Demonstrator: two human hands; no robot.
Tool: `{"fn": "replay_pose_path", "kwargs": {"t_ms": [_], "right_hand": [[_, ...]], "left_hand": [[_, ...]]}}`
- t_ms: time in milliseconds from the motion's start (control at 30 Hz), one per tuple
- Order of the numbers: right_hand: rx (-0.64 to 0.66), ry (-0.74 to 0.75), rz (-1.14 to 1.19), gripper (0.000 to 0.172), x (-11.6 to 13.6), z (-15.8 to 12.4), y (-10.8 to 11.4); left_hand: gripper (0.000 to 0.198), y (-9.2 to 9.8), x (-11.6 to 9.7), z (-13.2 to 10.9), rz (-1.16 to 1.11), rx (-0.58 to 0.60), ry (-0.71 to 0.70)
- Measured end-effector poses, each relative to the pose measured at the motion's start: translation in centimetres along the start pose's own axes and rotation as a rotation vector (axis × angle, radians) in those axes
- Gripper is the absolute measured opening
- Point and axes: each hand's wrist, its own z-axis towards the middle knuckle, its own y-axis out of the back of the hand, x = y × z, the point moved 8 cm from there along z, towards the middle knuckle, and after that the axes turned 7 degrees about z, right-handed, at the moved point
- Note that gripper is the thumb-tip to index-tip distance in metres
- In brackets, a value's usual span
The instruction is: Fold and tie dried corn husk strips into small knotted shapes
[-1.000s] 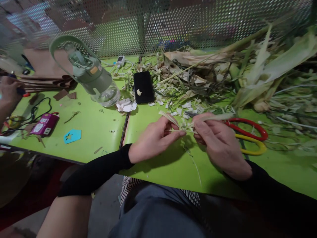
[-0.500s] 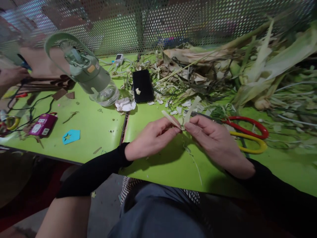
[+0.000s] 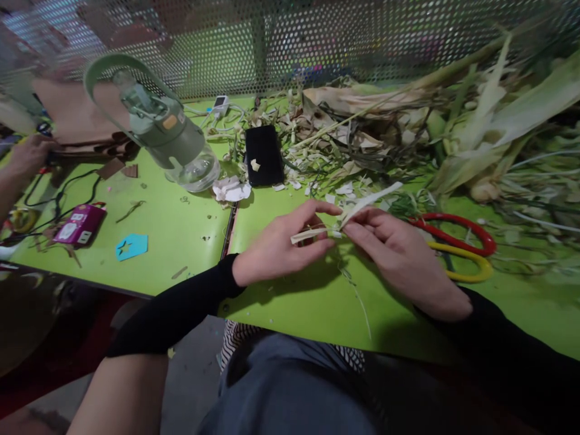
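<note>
Pale plant-fibre strips, like pieces of corn husk [image 3: 369, 201], meet at a small join in front of me. My right hand [image 3: 396, 254] pinches this join between thumb and fingers, with one strip pointing up and right. Around the other strip [image 3: 310, 234] my left hand [image 3: 285, 244] is open, thumb and forefinger apart, fingertips close to the join. Thin loose threads [image 3: 357, 293] trail below on the green table. Scissors with one red and one yellow handle [image 3: 487, 241] lie just right of my right hand, their blades mostly hidden.
A heap of dry husks [image 3: 362, 130] covers the back right. Behind my left hand are a black phone [image 3: 264, 157], crumpled tissue [image 3: 232, 189] and a green-lidded bottle [image 3: 174, 139]. Leftward lie a purple box [image 3: 80, 225], blue paper [image 3: 132, 247] and another person's hand [image 3: 31, 154].
My left thumb and forefinger have spread from their pinch. The left strip has swung down to lie nearly level between them, and the right strip leans further right.
</note>
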Motion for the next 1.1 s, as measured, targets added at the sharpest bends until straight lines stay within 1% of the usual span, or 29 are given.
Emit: {"fn": "replay_pose_path", "kwargs": {"t_ms": [67, 100, 133, 200, 267, 333, 400, 467, 533, 600, 667, 767, 867, 967, 1100], "right_hand": [[0.011, 0.026, -0.003, 0.028, 0.1, 0.1, -0.1], [0.021, 0.035, -0.006, 0.027, 0.0, 0.0, -0.2], [0.028, 0.041, -0.009, 0.026, 0.0, 0.0, -0.3], [0.020, 0.056, -0.008, 0.025, -0.1, 0.0, -0.2], [-0.004, 0.076, -0.002, 0.024, -0.1, -0.1, 0.0], [-0.021, 0.117, 0.005, 0.022, 0.1, -0.2, 0.1], [-0.025, 0.159, 0.003, 0.018, 0.4, -0.3, 0.2], [-0.035, 0.178, -0.003, 0.016, 0.5, -0.4, 0.3], [-0.037, 0.162, -0.024, 0.018, 0.3, -0.4, 0.3], [-0.021, 0.141, -0.053, 0.024, 0.0, -0.4, 0.2], [0.012, 0.112, -0.066, 0.029, -0.3, -0.2, 0.1], [0.021, 0.058, -0.017, 0.033, -0.8, 0.0, 0.2], [0.019, 0.020, 0.042, 0.036, -1.1, 0.1, 0.2], [0.028, 0.022, 0.050, 0.036, -1.1, 0.1, 0.0], [0.013, 0.070, 0.003, 0.036, -0.8, 0.1, 0.0]], "left_hand": [[0.045, -0.1, -0.1, -0.1, -0.006, -0.004, -0.001], [0.045, -0.1, -0.2, -0.1, -0.013, -0.023, -0.012], [0.043, 0.0, -0.2, -0.1, -0.022, -0.044, -0.034], [0.033, 0.2, -0.4, -0.2, -0.043, -0.089, -0.123], [0.025, 0.1, -0.3, -0.3, -0.052, -0.095, -0.196], [0.020, 0.0, 0.2, -0.3, -0.034, -0.113, -0.199], [0.019, 0.0, 0.8, -0.4, -0.018, -0.133, -0.163], [0.019, 0.0, 0.9, -0.4, -0.028, -0.129, -0.140], [0.020, -0.2, 0.8, -0.2, -0.070, -0.098, -0.130], [0.021, -0.4, 0.9, 0.1, -0.142, -0.055, -0.082], [0.024, -0.8, 1.5, 0.4, -0.256, -0.002, 0.030], [0.027, -1.3, 2.6, 0.5, -0.461, 0.048, 0.216], [0.023, -1.7, 3.0, 0.3, -0.576, 0.076, 0.331], [0.022, -1.8, 2.8, 0.2, -0.616, 0.102, 0.357], [0.030, -1.8, 2.7, 0.3, -0.584, 0.093, 0.312]]}}
